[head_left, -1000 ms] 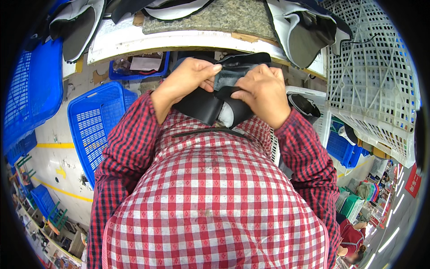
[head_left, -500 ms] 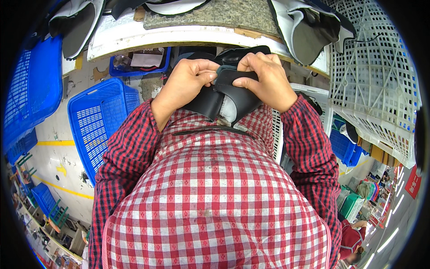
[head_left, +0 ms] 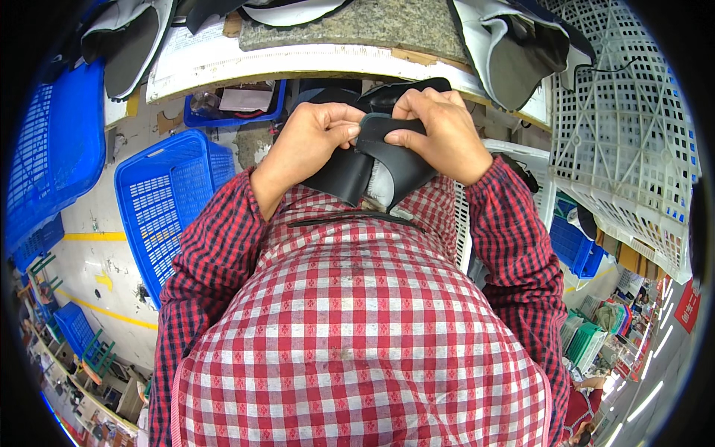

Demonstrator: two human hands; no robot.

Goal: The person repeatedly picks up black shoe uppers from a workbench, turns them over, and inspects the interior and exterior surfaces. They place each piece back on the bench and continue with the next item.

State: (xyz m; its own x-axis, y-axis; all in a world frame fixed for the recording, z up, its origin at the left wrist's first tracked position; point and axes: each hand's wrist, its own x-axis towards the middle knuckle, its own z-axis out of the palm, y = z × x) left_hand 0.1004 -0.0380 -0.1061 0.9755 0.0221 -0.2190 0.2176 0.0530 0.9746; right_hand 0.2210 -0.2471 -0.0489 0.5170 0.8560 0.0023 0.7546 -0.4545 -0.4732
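Left hand (head_left: pixel 319 138), right hand (head_left: pixel 438 138) pinched a curved black leather-like panel (head_left: pixel 378 135): any finger slip could have skewed the flaps (head_left: pixel 410 170) below their grip!

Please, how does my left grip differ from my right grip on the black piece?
The left grip pinches at the left edge of the black piece, while the right grip holds it farther right. The left grip's thumb points right; the right grip's thumb points left across the piece's face. Both are bare hands.
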